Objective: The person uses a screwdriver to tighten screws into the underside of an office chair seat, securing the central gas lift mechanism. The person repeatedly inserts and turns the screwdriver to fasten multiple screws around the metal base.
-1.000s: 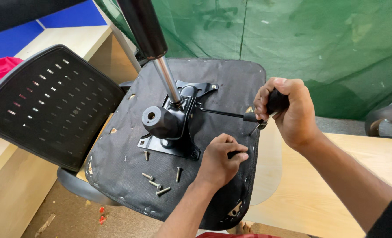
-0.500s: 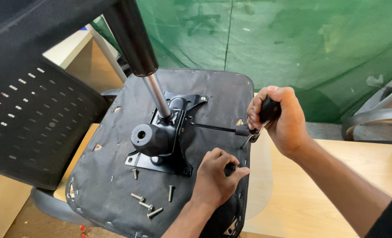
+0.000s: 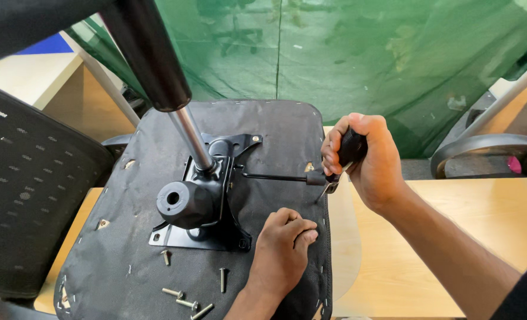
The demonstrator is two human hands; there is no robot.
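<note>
An upturned black chair seat (image 3: 127, 261) lies on a wooden table (image 3: 447, 255). A black metal mechanism plate (image 3: 213, 178) is mounted at its middle, with a gas lift cylinder (image 3: 151, 59) rising from it and a thin lever rod (image 3: 275, 176) pointing right. My right hand (image 3: 364, 160) grips a black-handled tool (image 3: 351, 148) at the seat's right edge, its short metal tip pointing down by the rod's end. My left hand (image 3: 281, 252) rests on the seat with fingers curled, just right of the plate's near corner; nothing shows in it. Several loose screws (image 3: 183, 299) lie near it.
A black mesh backrest (image 3: 26, 195) stands at the left, against the seat. A green tarp (image 3: 346, 59) hangs behind the table. A grey curved chair part (image 3: 488, 148) sits at the right, beyond the table's edge.
The view has shifted closer and to the right. My left hand has slid slightly nearer me on the seat. My right hand stays on the tool handle.
</note>
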